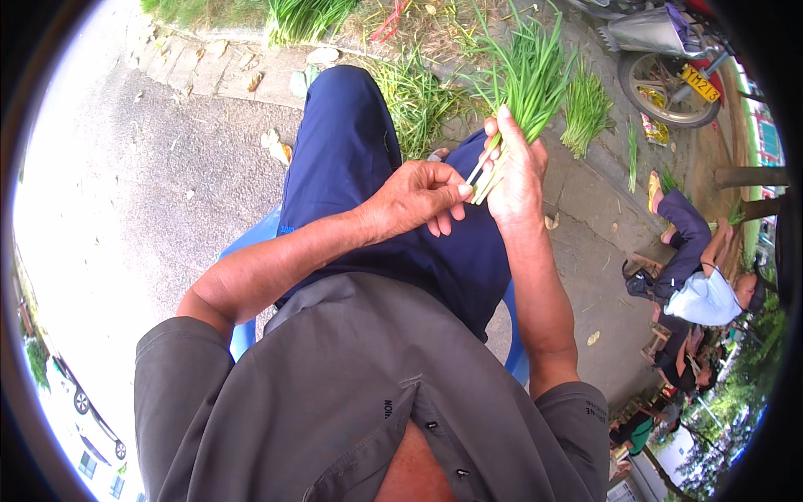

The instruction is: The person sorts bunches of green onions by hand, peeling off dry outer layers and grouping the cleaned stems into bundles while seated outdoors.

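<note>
My right hand (pixel 517 169) holds a bunch of long, thin chive-like greens (pixel 530 75), their pale stem ends pointing down towards my lap. With thumb and index finger, my left hand (pixel 423 194) pinches at the pale end of a stalk, close beside my right palm. Both hands are above my thighs, in dark blue trousers. A loose heap of greens (pixel 417 103) lies on the ground beyond my knees. To its right lies a neater bunch (pixel 584 113), and another green bunch (pixel 307 19) is at the top of the view.
I sit on a blue plastic seat (pixel 251 251). A motorcycle wheel (pixel 668 91) stands at the upper right. A seated person (pixel 702 298) handles greens at the right, with more people behind. A red ribbon (pixel 390 22) and dry leaves lie near the paved edge (pixel 213 78).
</note>
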`<action>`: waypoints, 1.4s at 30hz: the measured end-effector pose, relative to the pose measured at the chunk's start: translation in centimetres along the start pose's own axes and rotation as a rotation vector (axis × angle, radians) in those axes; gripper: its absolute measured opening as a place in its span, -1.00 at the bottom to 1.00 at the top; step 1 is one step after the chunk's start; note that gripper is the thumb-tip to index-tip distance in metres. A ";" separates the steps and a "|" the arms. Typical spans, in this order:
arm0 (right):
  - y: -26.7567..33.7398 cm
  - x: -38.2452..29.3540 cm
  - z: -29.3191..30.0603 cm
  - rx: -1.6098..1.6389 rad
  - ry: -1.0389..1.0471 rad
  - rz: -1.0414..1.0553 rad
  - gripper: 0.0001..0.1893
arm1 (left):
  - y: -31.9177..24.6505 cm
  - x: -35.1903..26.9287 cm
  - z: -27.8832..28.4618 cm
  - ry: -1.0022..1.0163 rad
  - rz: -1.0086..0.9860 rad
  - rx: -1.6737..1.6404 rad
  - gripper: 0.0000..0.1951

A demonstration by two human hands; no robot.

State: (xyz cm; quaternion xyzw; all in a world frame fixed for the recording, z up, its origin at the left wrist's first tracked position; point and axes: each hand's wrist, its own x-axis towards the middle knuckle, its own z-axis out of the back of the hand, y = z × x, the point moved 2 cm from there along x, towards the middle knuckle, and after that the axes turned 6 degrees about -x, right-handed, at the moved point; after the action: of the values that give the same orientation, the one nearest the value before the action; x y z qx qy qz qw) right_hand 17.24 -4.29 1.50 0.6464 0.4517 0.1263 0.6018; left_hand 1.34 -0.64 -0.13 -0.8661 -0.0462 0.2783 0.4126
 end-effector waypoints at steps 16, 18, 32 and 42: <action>-0.2 0.0 0.0 0.030 0.055 0.018 -0.81 | 0.3 0.1 0.0 -0.002 -0.023 0.012 -0.72; -0.2 0.0 0.0 0.040 0.058 0.012 -0.80 | 0.3 0.1 0.0 0.003 -0.025 0.010 -0.71; 0.4 -0.3 -0.4 0.058 0.208 -0.074 -0.82 | 0.4 0.2 0.1 0.021 -0.016 0.101 -0.74; 0.2 -0.3 -0.4 0.078 0.220 -0.086 -0.80 | 0.5 0.4 0.5 0.038 0.003 0.191 -0.74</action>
State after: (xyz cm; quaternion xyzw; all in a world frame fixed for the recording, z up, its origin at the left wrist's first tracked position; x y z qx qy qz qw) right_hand 16.90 -4.19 1.92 0.6316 0.5469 0.1529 0.5278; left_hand 1.34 -0.46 -0.98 -0.8280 -0.0101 0.2655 0.4938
